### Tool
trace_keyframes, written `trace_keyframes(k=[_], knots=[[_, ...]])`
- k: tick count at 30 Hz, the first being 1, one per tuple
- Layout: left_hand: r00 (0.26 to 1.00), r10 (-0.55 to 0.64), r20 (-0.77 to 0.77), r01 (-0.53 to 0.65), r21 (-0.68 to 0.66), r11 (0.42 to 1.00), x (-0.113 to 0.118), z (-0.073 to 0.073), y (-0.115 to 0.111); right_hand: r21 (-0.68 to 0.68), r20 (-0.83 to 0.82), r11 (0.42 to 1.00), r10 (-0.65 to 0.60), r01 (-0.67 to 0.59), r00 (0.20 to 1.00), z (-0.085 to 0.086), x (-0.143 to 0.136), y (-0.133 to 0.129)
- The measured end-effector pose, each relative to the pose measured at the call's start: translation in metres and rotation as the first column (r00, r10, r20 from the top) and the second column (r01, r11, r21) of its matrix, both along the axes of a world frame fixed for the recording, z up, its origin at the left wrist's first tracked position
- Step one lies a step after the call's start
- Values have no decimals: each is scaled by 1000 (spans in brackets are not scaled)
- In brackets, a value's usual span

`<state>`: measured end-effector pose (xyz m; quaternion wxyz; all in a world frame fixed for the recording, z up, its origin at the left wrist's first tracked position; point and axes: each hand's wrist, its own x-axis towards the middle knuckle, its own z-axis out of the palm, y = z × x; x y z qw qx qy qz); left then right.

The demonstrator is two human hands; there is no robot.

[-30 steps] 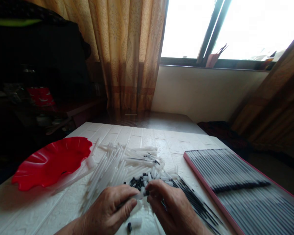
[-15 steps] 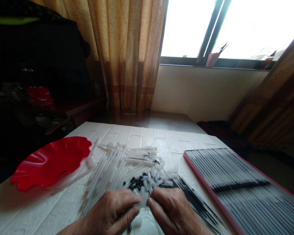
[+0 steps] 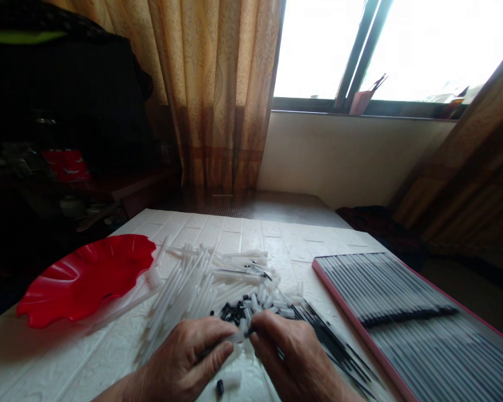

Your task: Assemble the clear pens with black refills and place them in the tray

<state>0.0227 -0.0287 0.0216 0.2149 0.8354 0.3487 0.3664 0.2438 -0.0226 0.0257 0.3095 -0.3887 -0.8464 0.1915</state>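
Observation:
My left hand is closed at the front of the table, its thumb and index finger pinching a translucent tube piece. Facing it, my right hand is closed too, with a small dark item at its fingertips that is too blurred to name. Just beyond my fingers lie short black caps and short white caps. Long translucent tubes are heaped behind my left hand. Thin black rods lie beside my right hand. A white cap and a black cap rest between my wrists.
A red scalloped dish sits at the left of the white table. On the right is a pink-edged tray filled with rows of tubed rods. Curtains, a window and a dark side cabinet stand behind.
My hands have shifted slightly, and the fingertips of my right hand have drawn up and a little left. The black cap between my wrists now shows more fully.

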Motion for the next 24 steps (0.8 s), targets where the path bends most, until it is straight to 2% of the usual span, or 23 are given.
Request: trace_keyframes(k=[6,9,13,17,20,24], knots=[[1000,25,-18,-23,99,995,-2,-5,0,7,-1,1000,-2,2,1000,6,-3,-2],[999,5,-40,-2,86,996,-1,-5,0,-10,-17,1000,1,-1,1000,7,-4,-2],[1000,6,-8,-6,0,1000,-2,-6,1,-37,-18,999,3,-3,1000,6,-2,-1],[991,56,120,-34,-179,983,-5,-7,4,-22,-44,998,-52,51,998,2,3,2],[963,129,237,-56,-291,955,-7,-6,5,12,7,994,-113,113,994,-1,3,3],[908,198,368,-61,-353,934,-6,-4,6,21,113,994,-106,104,988,-8,0,3]])
